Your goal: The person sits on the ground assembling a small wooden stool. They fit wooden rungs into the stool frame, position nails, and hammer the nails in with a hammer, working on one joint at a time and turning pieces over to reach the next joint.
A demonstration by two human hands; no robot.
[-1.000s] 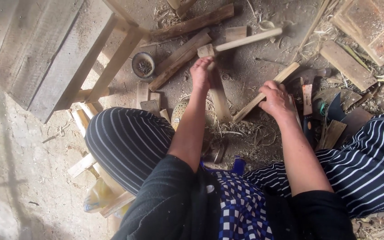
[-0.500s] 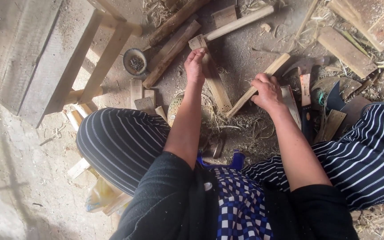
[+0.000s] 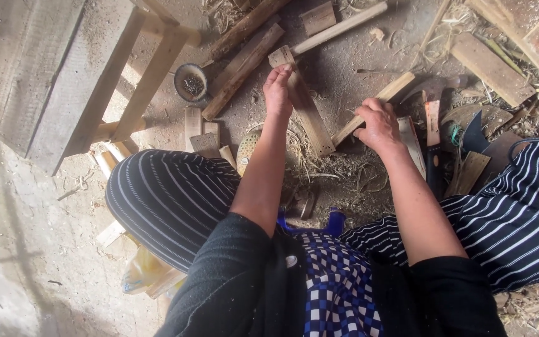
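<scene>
The left hand (image 3: pixel 277 92) now grips the flat wooden slat (image 3: pixel 301 103) higher up, its fingers curled over the slat's far end, where a second ago they sat a little lower along its edge. The right hand (image 3: pixel 378 123) has slid along the second slat (image 3: pixel 374 107) and closes around its middle, fingers wrapped under and thumb on top. The two pieces have drawn together: their near ends now meet in a V just below and between the two hands, which suggests the work of fitting one piece against the other is well in hand.

From the left fingers, the flat slat runs down and toward the body, its lower end resting on the littered ground. From the right fingers, the second slat reaches up and away to its pale cut end. Just beyond the left fingertips lies a long pale stick (image 3: pixel 338 28); farther left a small round tin of nails (image 3: pixel 191 82) sits beside a wooden frame (image 3: pixel 138 87). Right of the right hand lie tools and offcuts.
</scene>
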